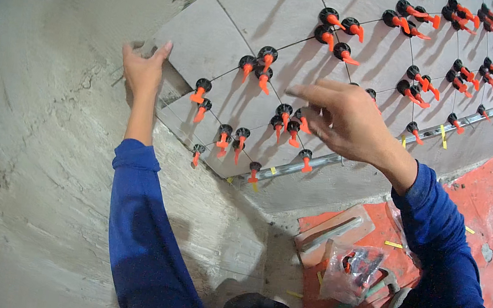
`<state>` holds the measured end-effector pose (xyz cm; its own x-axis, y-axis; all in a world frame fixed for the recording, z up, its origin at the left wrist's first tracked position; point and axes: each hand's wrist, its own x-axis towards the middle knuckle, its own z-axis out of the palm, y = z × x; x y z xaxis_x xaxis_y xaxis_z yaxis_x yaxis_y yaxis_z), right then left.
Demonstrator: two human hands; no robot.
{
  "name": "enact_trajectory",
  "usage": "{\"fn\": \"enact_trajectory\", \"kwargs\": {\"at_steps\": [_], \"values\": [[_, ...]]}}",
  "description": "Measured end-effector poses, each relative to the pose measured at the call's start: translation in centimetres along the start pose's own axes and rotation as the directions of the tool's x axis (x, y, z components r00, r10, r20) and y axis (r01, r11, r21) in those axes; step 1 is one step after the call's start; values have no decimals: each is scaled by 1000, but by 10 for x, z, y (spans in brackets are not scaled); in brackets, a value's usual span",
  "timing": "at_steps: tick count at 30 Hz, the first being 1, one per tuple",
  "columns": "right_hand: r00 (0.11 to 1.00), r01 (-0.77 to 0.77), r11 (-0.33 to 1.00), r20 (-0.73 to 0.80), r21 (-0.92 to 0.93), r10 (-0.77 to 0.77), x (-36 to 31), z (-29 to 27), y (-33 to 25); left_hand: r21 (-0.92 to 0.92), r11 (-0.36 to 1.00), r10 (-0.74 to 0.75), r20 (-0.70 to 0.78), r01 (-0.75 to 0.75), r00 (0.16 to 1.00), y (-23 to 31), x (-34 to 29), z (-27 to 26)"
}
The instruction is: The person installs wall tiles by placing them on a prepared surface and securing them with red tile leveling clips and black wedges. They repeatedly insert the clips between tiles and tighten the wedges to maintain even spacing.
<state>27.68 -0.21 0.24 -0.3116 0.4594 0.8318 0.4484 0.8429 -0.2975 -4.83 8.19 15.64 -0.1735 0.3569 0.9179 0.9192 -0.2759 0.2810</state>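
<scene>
My left hand is up at the ragged left edge of the tiling, thumb and fingers spread against the wall beside a grey tile. A small dark gap shows just right of its wrist. My right hand, slightly blurred, hovers before the tiles with its fingers apart and nothing visible in them. Below its fingertips sits a cluster of black levelling clips with orange-red handles. Another cluster stands at a tile corner between my two hands.
Bare grey rendered wall curves down the left. A metal strip runs under the bottom tile row. On a red floor sheet lie a trowel, a clear plastic bag and a hammer. Several more clips stud the tiles toward the right.
</scene>
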Motion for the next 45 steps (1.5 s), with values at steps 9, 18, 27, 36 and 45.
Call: {"fn": "enact_trajectory", "kwargs": {"at_steps": [9,18,27,36,45], "values": [[966,199,978,-178,60,-186,-4,-3,21,-23,996,-81,-37,80,996,-14,-1,11],[928,205,978,-327,45,-180,29,13,-1,-112,991,-99,-184,79,978,-19,-10,23],[975,-160,922,-201,-353,93,159,49,5,-96,986,-150,-117,139,982,-12,-14,20],[883,-451,732,-140,-511,447,189,55,-10,-212,959,-204,-49,189,978,-14,-15,19],[885,-460,740,-182,-490,430,188,56,-13,-249,937,-241,47,245,969,-14,-24,13]]}}
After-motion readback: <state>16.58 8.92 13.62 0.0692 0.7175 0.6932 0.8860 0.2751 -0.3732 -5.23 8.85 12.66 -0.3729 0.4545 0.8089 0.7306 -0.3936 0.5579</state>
